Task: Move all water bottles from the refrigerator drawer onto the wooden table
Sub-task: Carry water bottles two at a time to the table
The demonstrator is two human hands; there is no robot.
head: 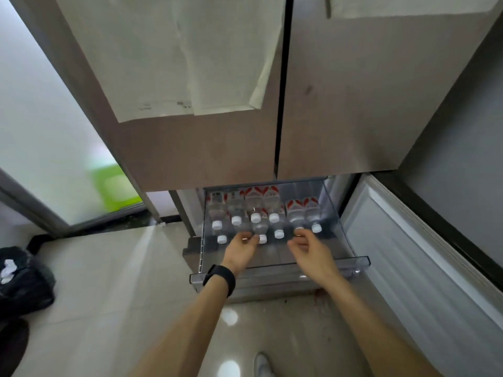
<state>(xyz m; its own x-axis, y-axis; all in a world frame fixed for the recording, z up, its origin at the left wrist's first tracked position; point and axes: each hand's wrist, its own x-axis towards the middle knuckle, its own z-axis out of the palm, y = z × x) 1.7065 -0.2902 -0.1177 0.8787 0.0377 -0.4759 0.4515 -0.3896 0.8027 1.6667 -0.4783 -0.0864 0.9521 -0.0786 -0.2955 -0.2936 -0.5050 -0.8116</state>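
Note:
Several clear water bottles (255,210) with white caps and red labels lie in the pulled-out transparent refrigerator drawer (337,235), caps toward me. My left hand (241,250), with a black wristband, reaches into the drawer's left half and its curled fingers close on the neck end of one bottle (241,227), whose cap is hidden. My right hand (309,247) reaches into the right half and pinches the cap end of another bottle (295,216). The wooden table is out of view.
The closed upper refrigerator doors (206,148) hang over the drawer, with paper sheets stuck on them. An open lower door (424,268) stands at the right. A black bag (21,281) sits on the tiled floor at the left, by a frosted glass door.

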